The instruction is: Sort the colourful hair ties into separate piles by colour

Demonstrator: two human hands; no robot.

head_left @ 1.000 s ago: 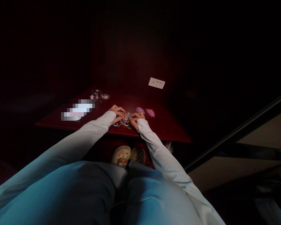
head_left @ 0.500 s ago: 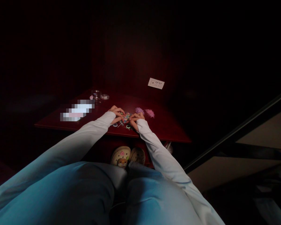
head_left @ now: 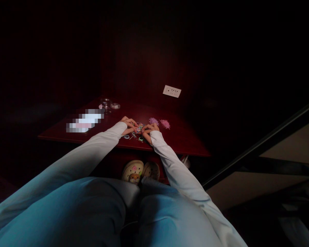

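Both hands are over a small pile of multicoloured pieces (head_left: 139,128) near the front edge of the dark red table (head_left: 105,132). My left hand (head_left: 129,125) comes in from the left, its curled fingers at the pile. From the right, my right hand (head_left: 149,131) reaches the same pile, thumb and fingers bent around its edge. What either hand pinches is too small to make out. Just behind my right hand lie a purple heap (head_left: 153,121) and a pink heap (head_left: 165,124) of tiny pieces. Small round items (head_left: 127,137) lie in front.
A blurred-out bright rectangle (head_left: 84,121) lies on the table's left side. Behind it stand a clear jar (head_left: 106,105) and a round lid (head_left: 115,106). A white socket (head_left: 172,91) is on the back wall. Beige clogs (head_left: 134,171) show below the table.
The fingers of both hands have shifted very slightly at the pile, and the coloured pieces between them look a little more spread. The heaps and jar have stayed put.
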